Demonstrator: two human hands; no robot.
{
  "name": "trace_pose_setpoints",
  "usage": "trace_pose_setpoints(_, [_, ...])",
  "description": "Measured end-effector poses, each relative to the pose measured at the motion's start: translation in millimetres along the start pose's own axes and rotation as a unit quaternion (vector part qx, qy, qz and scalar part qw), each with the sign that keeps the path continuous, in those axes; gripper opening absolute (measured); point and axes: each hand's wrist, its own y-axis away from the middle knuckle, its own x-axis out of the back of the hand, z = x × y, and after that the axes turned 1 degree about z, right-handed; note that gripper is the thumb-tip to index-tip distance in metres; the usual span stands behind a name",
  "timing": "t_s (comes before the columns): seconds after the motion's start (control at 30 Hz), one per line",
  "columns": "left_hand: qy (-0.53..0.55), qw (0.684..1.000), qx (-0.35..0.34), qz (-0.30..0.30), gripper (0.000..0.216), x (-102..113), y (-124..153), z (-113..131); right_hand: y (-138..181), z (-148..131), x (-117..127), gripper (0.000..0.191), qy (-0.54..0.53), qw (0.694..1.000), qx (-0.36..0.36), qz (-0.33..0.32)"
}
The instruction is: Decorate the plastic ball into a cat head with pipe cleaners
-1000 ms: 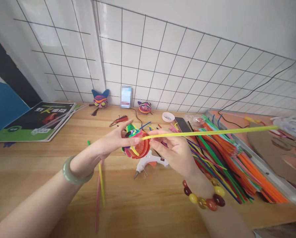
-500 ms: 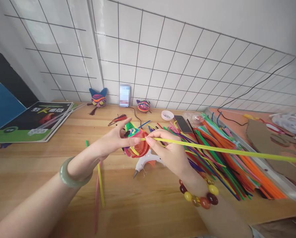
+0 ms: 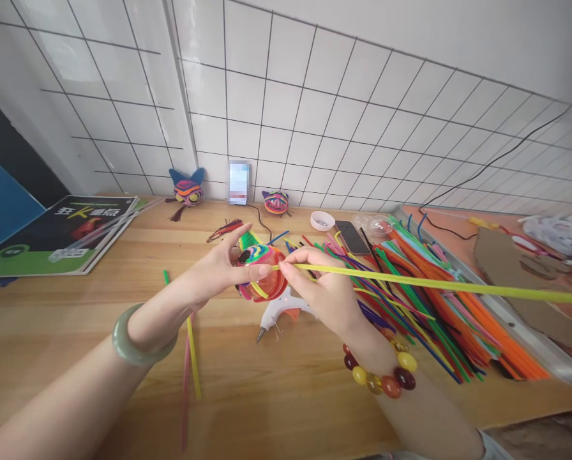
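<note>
My left hand (image 3: 214, 271) holds a small ball-shaped craft (image 3: 261, 273) wrapped in coloured pipe cleaners, thumb pressed on its front. My right hand (image 3: 322, 291) pinches a long yellow pipe cleaner (image 3: 429, 283) close to where it meets the craft; its free end stretches out to the right over the pile. Both hands hover above the wooden table (image 3: 276, 390). A white glue gun (image 3: 279, 308) lies on the table just below them.
A big pile of coloured pipe cleaners (image 3: 439, 306) lies at right. Two finished mask-like crafts (image 3: 186, 190) (image 3: 276, 202) and a phone (image 3: 239, 182) stand against the tiled wall. A book (image 3: 60, 233) lies at left, loose pipe cleaners (image 3: 193, 348) near my left wrist, a small bowl (image 3: 322, 220) behind.
The yellow pipe cleaner's free end has swung downward from near level to slanting right and down. My right fingers shifted closer to the craft. The left hand stayed put.
</note>
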Motion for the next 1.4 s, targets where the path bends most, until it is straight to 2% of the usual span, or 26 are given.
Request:
trace_pose_setpoints(0.3, [-0.005,0.999,-0.037,0.011,0.11,-0.8,1.8,-0.2,-0.4,-0.6,0.3,0.013,-0.018,1.0,-0.011,0.004])
trace_pose_setpoints(0.53, [-0.016,0.998,-0.062,0.024,0.115,-0.5,2.4,-0.7,-0.8,3.7,2.3,0.019,-0.087,0.993,-0.077,-0.033])
trace_pose_setpoints(0.77, [-0.025,0.995,-0.09,0.035,0.116,0.4,3.4,-1.3,-3.3,9.7,2.0,0.016,-0.102,0.995,-0.015,-0.017])
trace_pose_setpoints(1.07, [-0.022,0.997,-0.069,0.024,0.116,1.8,2.2,-0.6,-5.2,14.3,-1.1,0.023,-0.236,0.96,-0.11,-0.099])
trace_pose_setpoints(1.4, [0.014,0.999,-0.039,-0.002,0.107,5.1,-1.7,-3.6,-4.3,22.6,-11.0,0.042,-0.309,0.921,-0.196,-0.133])
